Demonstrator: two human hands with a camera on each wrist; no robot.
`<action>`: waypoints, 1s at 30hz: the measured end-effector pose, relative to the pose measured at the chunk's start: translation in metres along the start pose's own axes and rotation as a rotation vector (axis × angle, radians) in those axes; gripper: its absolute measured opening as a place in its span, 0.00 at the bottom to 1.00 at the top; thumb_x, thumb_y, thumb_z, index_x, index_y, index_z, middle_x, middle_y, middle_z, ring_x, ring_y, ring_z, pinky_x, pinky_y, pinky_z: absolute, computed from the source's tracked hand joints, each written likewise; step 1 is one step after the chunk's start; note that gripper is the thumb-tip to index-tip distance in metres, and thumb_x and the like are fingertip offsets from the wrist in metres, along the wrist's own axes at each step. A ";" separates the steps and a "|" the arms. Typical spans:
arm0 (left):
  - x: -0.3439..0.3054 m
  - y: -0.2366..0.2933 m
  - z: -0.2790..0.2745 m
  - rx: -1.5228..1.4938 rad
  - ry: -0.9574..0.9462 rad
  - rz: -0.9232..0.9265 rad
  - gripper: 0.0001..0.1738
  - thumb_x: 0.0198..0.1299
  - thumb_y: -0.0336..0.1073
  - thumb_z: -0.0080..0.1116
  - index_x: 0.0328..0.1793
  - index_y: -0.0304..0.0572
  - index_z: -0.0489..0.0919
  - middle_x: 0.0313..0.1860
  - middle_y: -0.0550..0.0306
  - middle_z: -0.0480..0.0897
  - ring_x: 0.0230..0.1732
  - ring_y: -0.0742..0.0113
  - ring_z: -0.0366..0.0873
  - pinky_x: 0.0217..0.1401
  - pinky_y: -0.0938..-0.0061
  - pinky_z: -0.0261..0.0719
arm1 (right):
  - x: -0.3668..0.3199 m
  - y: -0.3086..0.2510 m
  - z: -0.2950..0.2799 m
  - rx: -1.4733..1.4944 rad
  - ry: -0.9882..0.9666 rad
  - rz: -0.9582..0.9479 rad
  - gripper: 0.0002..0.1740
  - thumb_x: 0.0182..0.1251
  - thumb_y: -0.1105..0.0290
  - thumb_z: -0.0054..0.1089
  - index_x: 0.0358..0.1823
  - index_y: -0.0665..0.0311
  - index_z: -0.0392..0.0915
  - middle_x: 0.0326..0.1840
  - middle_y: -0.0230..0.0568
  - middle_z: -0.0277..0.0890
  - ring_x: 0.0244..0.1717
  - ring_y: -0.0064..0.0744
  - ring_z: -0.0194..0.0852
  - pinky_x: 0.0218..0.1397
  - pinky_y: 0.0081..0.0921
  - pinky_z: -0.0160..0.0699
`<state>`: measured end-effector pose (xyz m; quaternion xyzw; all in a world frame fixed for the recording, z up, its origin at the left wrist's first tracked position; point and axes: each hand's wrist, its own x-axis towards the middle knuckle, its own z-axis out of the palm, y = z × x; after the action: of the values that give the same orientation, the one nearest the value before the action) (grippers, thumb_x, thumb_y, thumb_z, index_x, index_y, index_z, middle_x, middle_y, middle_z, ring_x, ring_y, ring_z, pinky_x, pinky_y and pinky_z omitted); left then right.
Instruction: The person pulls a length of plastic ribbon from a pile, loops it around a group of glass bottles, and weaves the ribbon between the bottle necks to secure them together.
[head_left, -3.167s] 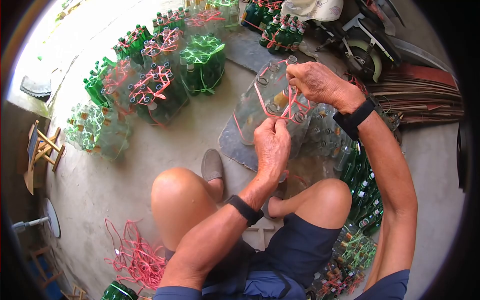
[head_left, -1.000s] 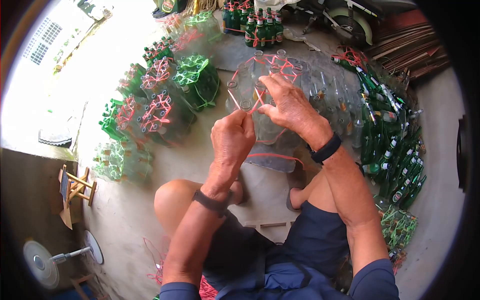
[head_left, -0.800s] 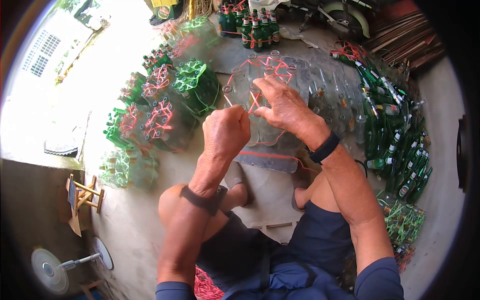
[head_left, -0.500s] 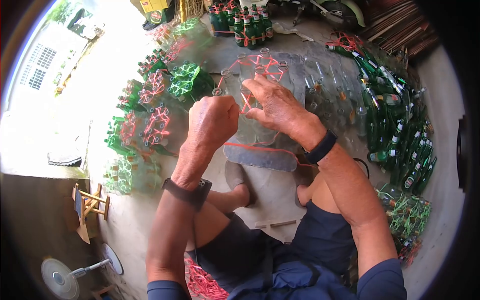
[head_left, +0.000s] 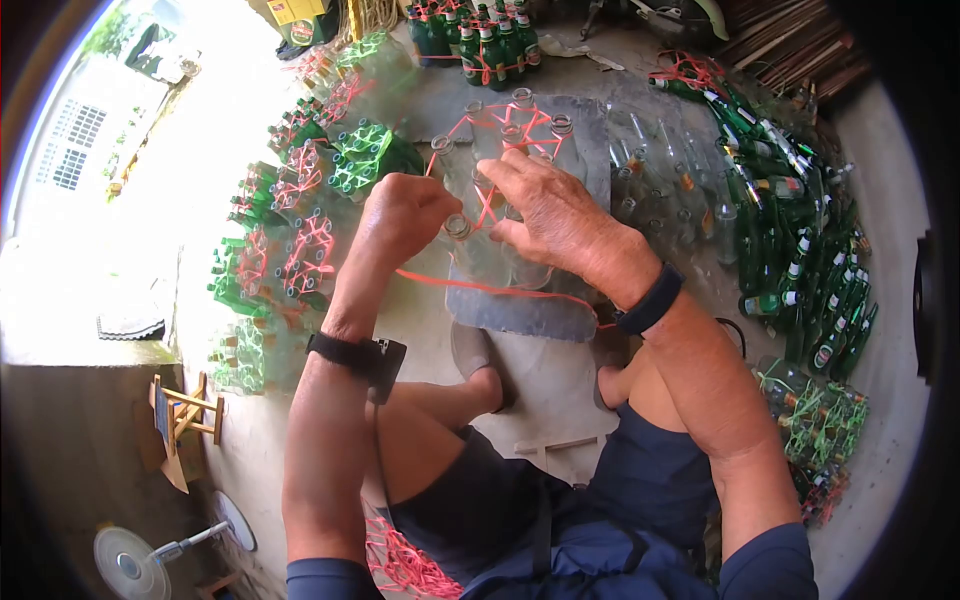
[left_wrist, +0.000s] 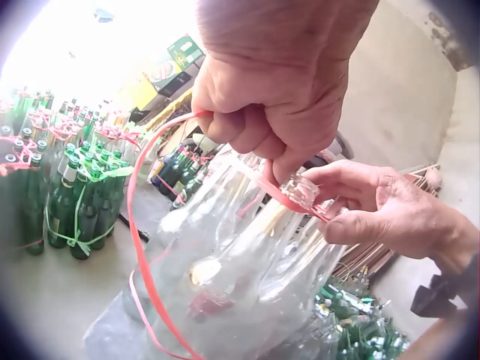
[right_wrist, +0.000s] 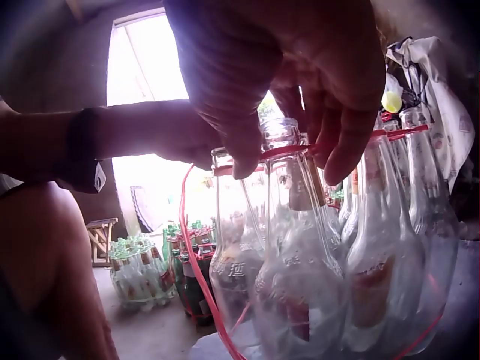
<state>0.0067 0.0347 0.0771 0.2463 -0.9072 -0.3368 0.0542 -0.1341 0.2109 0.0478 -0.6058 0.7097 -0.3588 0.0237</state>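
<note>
Clear glass bottles (head_left: pixel 480 262) stand upright in a cluster, red plastic strap (head_left: pixel 487 290) laced around their necks. The left hand (head_left: pixel 400 222), fingers curled, grips the strap beside the front neck; in the left wrist view a strap loop (left_wrist: pixel 133 202) hangs from this hand (left_wrist: pixel 274 90). The right hand (head_left: pixel 570 220) is bent over the necks, thumb and fingers to either side of one. In the right wrist view its fingertips touch the strap at a bottle neck (right_wrist: pixel 280 133). Part of the lacing is hidden by the hands.
Tied bundles of green and clear bottles (head_left: pixel 370 160) stand at the left and back. Loose green bottles (head_left: pixel 790 230) lie piled at the right. A fan (head_left: pixel 130 565) and wooden stool (head_left: pixel 190 412) are at the lower left; red strap (head_left: pixel 410 560) lies heaped below.
The left hand has moved leftward from the front bottle neck, drawing out a length of strap. The right hand stays at the necks. The head view has shifted.
</note>
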 end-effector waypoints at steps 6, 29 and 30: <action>-0.008 -0.023 0.016 -0.054 0.091 0.022 0.11 0.61 0.36 0.68 0.40 0.35 0.91 0.24 0.43 0.85 0.25 0.64 0.82 0.35 0.63 0.80 | -0.001 0.001 0.002 -0.038 0.022 -0.027 0.35 0.53 0.72 0.76 0.64 0.68 0.72 0.56 0.53 0.76 0.59 0.59 0.78 0.62 0.46 0.81; -0.045 0.009 0.059 -0.369 0.263 -0.198 0.15 0.64 0.35 0.65 0.36 0.24 0.88 0.17 0.62 0.76 0.23 0.78 0.69 0.26 0.71 0.70 | -0.015 0.009 -0.031 -0.246 -0.093 0.029 0.18 0.60 0.68 0.75 0.46 0.63 0.77 0.41 0.46 0.82 0.47 0.55 0.84 0.46 0.49 0.82; -0.049 0.016 0.070 -0.428 0.317 -0.217 0.15 0.64 0.35 0.65 0.35 0.23 0.88 0.17 0.63 0.76 0.23 0.79 0.69 0.26 0.71 0.70 | -0.013 0.014 -0.035 -0.257 -0.098 0.025 0.18 0.59 0.69 0.75 0.49 0.61 0.80 0.43 0.43 0.83 0.48 0.53 0.85 0.48 0.48 0.83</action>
<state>0.0243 0.1097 0.0374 0.3746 -0.7639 -0.4818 0.2099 -0.1589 0.2397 0.0611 -0.6118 0.7552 -0.2348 -0.0150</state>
